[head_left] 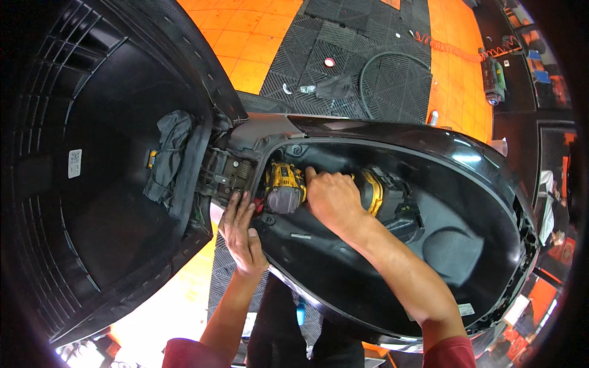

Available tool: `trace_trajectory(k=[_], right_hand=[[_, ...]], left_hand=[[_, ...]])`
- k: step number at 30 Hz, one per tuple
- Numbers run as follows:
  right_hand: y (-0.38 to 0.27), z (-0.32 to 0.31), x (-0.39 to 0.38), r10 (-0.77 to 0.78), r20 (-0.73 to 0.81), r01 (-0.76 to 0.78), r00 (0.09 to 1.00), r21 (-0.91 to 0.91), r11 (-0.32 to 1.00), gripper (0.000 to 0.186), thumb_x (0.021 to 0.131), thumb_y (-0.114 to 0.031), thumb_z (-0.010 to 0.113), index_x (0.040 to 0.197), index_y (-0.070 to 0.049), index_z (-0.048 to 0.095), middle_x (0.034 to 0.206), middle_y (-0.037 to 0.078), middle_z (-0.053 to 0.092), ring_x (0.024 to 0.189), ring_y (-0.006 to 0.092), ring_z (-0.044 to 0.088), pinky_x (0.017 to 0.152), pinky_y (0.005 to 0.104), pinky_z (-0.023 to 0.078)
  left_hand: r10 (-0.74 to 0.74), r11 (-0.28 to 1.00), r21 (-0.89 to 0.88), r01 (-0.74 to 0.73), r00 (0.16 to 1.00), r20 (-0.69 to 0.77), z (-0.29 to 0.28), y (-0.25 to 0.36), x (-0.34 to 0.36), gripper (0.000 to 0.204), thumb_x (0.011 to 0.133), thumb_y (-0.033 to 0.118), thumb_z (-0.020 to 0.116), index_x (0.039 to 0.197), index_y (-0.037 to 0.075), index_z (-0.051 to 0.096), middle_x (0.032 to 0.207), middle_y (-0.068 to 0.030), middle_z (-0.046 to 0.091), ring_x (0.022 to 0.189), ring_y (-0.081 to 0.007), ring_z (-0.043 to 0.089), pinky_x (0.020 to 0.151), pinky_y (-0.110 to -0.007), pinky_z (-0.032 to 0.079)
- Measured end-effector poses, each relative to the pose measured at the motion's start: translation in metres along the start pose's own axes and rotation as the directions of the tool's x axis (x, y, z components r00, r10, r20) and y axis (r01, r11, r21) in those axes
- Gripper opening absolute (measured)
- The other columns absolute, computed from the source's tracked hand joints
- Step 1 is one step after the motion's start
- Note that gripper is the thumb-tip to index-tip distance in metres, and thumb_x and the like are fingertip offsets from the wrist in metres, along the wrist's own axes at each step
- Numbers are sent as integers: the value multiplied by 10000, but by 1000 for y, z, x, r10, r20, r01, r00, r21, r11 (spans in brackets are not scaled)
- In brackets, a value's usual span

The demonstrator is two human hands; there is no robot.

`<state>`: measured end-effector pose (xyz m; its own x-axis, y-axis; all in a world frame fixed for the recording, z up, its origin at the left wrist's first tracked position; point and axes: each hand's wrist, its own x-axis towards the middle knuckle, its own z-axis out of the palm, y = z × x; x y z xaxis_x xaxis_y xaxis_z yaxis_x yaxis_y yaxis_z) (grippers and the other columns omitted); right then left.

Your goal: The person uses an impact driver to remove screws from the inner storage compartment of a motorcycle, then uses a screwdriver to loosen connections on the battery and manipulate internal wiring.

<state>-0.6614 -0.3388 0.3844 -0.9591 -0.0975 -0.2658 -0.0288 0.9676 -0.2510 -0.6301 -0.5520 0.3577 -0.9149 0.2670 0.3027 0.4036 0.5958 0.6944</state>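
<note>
One power tool (285, 184), likely heavy, rigid, best gripped mid-handle; right hand (334, 199) wraps there; left hand (241, 236) lies flat, empty.

Bright around you. Black bin (362, 270) dim inside; white glare on glossy panel (465, 157) along its far side; floor (169, 294) left of it, nearer you, blown out. Outward, edges bow, corners black.

Inside the big, deep black tub (359, 276), can see a yellow and black power tool (287, 179) and a dark piece (407, 221).
</note>
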Motion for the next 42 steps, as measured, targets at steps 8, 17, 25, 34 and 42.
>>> trace_trajectory(k=[8, 17, 25, 34, 42], right_hand=[[0, 3, -6, -35, -56, 35, 998, -2, 999, 111, 880, -92, 525, 903, -19, 605, 751, 162, 697, 690, 302, 712, 609, 399, 567], [14, -10, -50, -146, -8, 144, 989, -131, 981, 398, 823, -96, 560, 1193, 48, 589, 849, 151, 664, 749, 250, 693, 617, 350, 564], [38, -87, -149, -150, 113, 170, 982, -194, 966, 432, 809, -133, 560, 1211, 22, 604, 817, 101, 621, 735, 223, 653, 649, 319, 529], [86, -100, -252, -153, 21, 154, 988, -69, 986, 437, 780, -208, 596, 1185, -55, 653, 740, 59, 525, 688, 232, 582, 621, 369, 457], [86, -102, -259, -181, 70, 172, 981, 119, 978, 386, 794, -192, 581, 1140, -36, 653, 777, 83, 589, 705, 229, 625, 640, 336, 508]], left_hand=[[1, 1000, -19, -1, 1000, -13, 0, -6, -3, 417, 951, 170, 354, 1226, -63, 564, 1340, -238, 573, 1360, -396, 411, 1129, -504, 245], [-17, 999, -48, 16, 1000, -20, 3, -6, -4, 423, 960, 198, 356, 1210, -60, 578, 1341, -231, 576, 1369, -393, 403, 1132, -507, 244], [135, 980, 157, -125, 989, -54, -14, 14, 5, 224, 870, 63, 540, 1052, -4, 653, 1161, -210, 634, 1199, -366, 519, 1011, -493, 372], [-139, 647, 544, -535, 619, 773, 39, 50, 110, 83, 822, 75, 664, 854, 22, 718, 881, -202, 699, 839, -358, 693, 774, -428, 558], [-224, 365, 654, -662, 619, 752, 114, -21, 93, 308, 963, 202, 478, 857, 133, 759, 880, -117, 737, 833, -269, 728, 730, -379, 573]])
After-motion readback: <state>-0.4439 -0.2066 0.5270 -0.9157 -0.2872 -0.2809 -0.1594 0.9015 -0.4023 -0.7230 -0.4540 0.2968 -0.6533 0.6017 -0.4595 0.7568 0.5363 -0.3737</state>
